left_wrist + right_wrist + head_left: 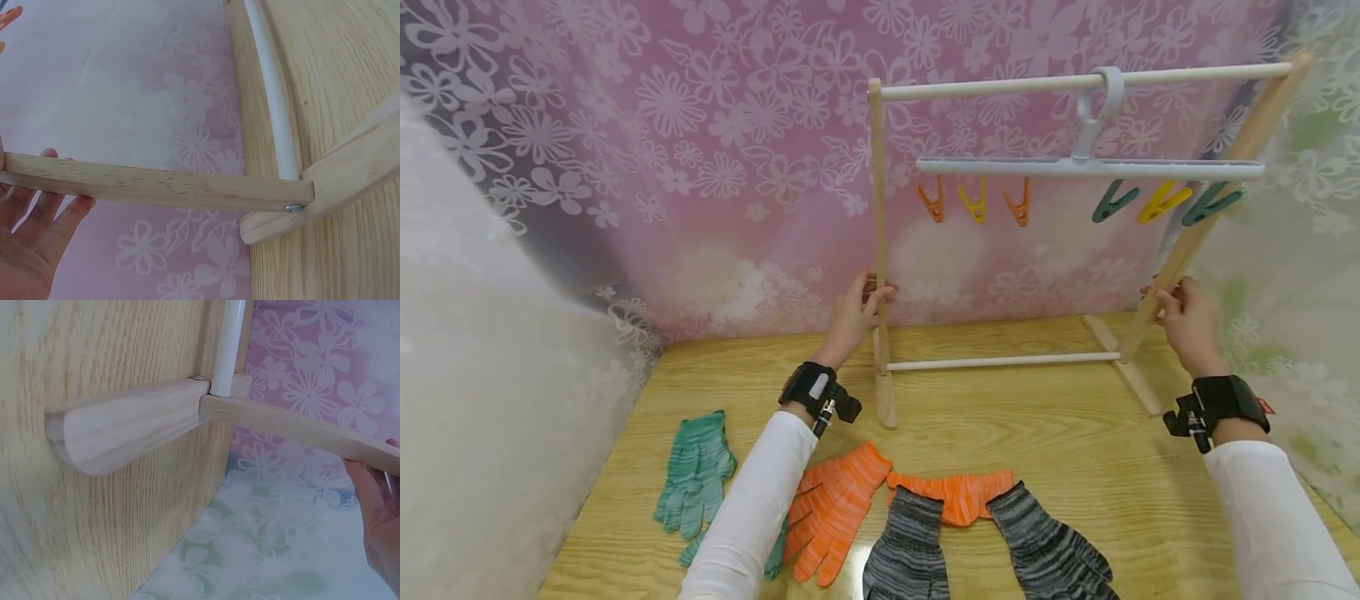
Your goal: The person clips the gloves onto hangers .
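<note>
A small wooden drying rack [880,208] with white rods stands toward the back of the table. My left hand [853,312] holds its left post low down, thumb and fingers on either side of the wood. On the right post my right hand [1191,321] has a similar grip. Both grips show again at the edges of the wrist views, on the left post [156,184] and the right post [300,428]. From the top rod hangs a pale blue hanger [1000,167] with orange, yellow and dark green clothespins [1018,204] along its bar.
Gloves lie along the front of the wooden table [1000,417]: green gloves [696,475] at left, partly under my left sleeve, orange gloves [835,508] in the middle, and grey-black gloves [910,542] nearest me. Flowered curtains [737,167] close off the back and sides.
</note>
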The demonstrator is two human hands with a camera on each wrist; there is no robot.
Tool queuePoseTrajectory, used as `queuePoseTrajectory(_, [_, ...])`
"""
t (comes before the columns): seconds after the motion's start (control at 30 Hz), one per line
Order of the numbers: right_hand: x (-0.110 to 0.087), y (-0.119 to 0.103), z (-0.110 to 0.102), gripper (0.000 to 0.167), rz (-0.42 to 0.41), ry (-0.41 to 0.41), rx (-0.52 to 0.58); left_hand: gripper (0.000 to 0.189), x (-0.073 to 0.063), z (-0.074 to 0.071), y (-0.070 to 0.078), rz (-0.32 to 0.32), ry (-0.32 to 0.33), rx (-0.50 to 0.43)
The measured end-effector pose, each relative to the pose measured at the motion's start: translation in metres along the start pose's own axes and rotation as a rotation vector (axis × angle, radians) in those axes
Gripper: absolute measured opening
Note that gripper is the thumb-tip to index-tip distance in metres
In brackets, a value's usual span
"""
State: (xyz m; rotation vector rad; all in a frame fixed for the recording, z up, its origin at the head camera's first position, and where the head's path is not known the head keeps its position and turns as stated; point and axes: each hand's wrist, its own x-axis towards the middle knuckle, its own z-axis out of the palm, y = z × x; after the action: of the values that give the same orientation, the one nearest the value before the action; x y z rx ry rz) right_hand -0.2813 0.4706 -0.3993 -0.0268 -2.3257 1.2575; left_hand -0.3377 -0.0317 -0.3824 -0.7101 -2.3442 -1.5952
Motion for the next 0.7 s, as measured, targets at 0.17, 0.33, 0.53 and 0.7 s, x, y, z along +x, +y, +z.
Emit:
queuePoseTrajectory(0.17, [-0.005,-0.005,0.004,0.039,-0.015,-0.036,0.029,0.033,-0.003,-0.010,-0.003,-0.008,-0.014,-0.010])
queuePoseTrajectory(0.33, [-0.009,-0.008,0.009,0.038,-0.044,-0.050,0.039,0.033,-0.006,-0.018,-0.007,-0.028,-0.030,-0.026])
queuePoseTrajectory(0.53, [-0.017,-0.015,0.016,0.038,-0.052,-0.092,0.025,0.032,-0.012,-0.028,-0.013,-0.032,-0.018,-0.059])
queuePoseTrajectory(0.7, [-0.019,-0.022,0.020,0.039,-0.054,-0.089,0.024,0.030,-0.015,-0.037,-0.014,-0.033,-0.009,-0.080])
